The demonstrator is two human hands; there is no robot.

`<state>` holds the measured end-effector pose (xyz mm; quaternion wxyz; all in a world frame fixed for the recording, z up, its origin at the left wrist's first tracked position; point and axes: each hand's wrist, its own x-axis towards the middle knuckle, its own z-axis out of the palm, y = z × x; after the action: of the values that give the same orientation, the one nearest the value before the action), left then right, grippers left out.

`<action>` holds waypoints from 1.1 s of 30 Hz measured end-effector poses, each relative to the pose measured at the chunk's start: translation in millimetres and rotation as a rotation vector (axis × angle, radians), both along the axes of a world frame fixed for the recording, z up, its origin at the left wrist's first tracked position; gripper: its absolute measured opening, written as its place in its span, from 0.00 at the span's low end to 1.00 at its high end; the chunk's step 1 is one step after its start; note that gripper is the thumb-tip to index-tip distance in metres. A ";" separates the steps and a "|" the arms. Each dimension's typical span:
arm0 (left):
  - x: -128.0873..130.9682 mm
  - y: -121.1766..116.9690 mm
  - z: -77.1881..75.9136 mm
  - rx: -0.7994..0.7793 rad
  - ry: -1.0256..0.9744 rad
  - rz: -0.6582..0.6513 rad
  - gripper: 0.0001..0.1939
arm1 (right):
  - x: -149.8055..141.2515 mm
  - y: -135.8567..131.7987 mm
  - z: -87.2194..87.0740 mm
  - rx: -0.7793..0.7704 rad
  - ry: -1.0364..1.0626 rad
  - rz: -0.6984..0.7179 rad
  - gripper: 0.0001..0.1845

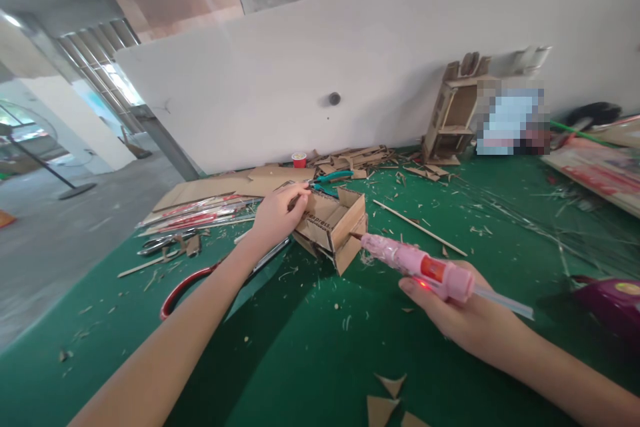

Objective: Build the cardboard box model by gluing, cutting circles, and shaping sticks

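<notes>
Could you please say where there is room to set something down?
Two patches are mostly bare, barring specks: green tabletop between the forearms, from the brown cardboard box down to brown cardboard scraps; and its near-left part, below the curved red handle. Crowded: the far edge, heaped with torn brown cardboard strips, and around the silver metal scissors.

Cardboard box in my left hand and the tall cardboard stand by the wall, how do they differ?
Your left hand holds the cardboard box; no hand touches the cardboard stand. The box is low, while the stand is tall with a shelf inside. Your right hand points a glue gun at the box, not the stand. Both are brown cardboard.
</notes>
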<state>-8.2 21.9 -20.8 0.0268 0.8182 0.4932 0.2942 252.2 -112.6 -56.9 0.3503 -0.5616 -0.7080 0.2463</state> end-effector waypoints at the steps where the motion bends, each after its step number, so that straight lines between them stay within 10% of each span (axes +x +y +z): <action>1: 0.1 -0.1 0.1 0.000 0.000 0.001 0.16 | -0.3 -0.7 -0.9 0.024 -0.020 -0.009 0.21; 19: 0.6 -0.5 0.2 -0.017 -0.010 0.012 0.17 | -10.7 -7.0 10.8 0.175 -0.140 0.182 0.20; 33: -0.2 -1.1 -0.6 -0.016 -0.022 0.002 0.18 | -6.6 -6.2 9.9 0.127 -0.074 0.068 0.21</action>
<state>-8.4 20.8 -21.4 0.0382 0.8141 0.4962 0.2993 245.6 -118.8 -47.0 0.3504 -0.5226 -0.7533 0.1915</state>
